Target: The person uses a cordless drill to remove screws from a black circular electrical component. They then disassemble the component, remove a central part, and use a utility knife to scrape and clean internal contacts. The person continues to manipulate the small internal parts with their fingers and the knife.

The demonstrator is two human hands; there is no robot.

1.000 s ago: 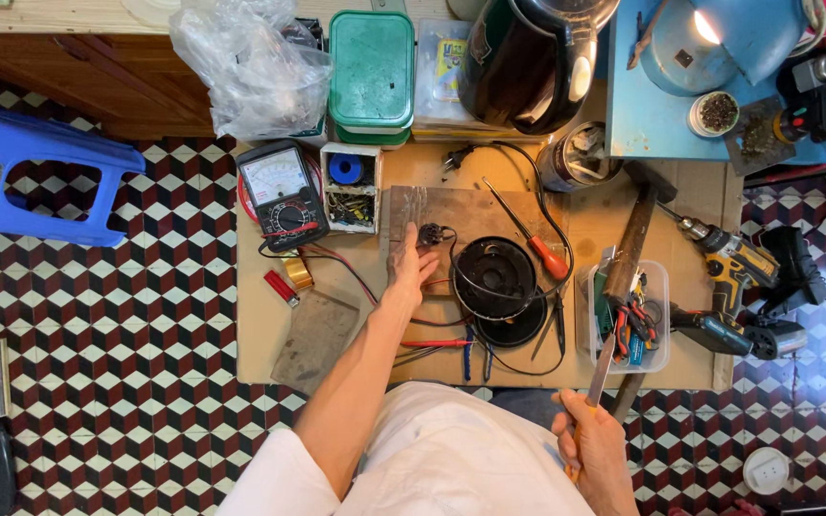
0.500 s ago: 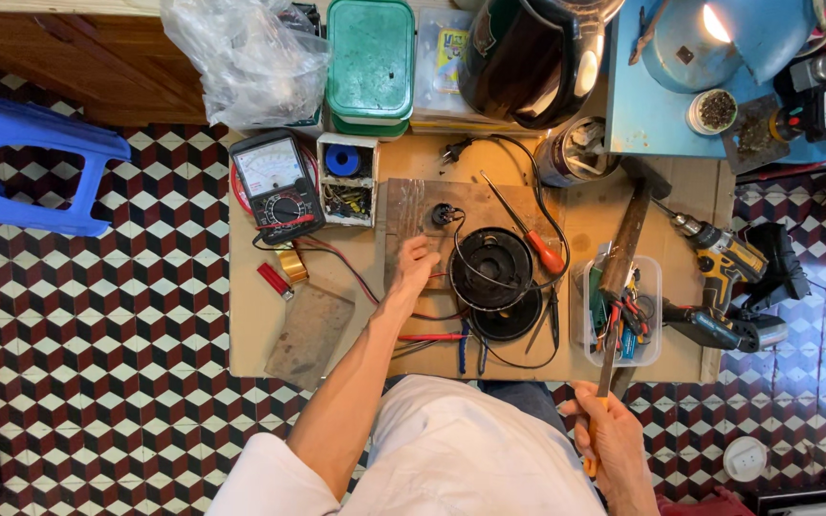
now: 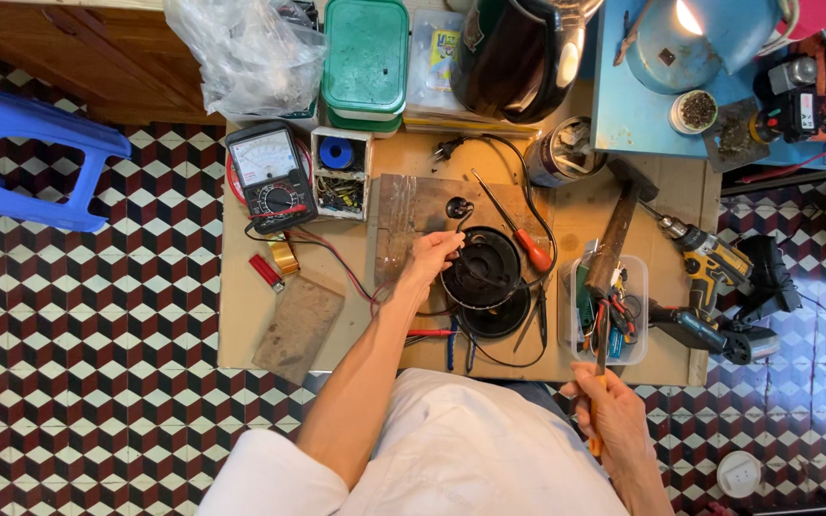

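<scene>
— What's the left hand [image 3: 429, 256] got, there in the middle of the frame?

— Its grip is pinched shut on a thin black wire [image 3: 463, 225] at the rim of the round black base [image 3: 483, 268], which lies flat on the bench [image 3: 241, 325]. I'd say it holds the wire clear of the base so the part underneath stays open to work on.

— And the right hand [image 3: 612, 420]?

— Low, right of centre, closed around the orange handle of a screwdriver [image 3: 600, 368]. The shaft points up towards the clear plastic tray [image 3: 639, 330] of small tools, apart from the base.

— What lies around it?

— A second screwdriver with a red handle [image 3: 531, 247] rests across the base's upper right edge, within easy reach. A hammer [image 3: 616, 236] leans over the tray. Further right, a yellow drill [image 3: 714, 268] at the bench edge. Upper left of the bench sits an analogue multimeter [image 3: 270, 177], its leads trailing towards the middle, beside a small parts box [image 3: 340, 174].
</scene>
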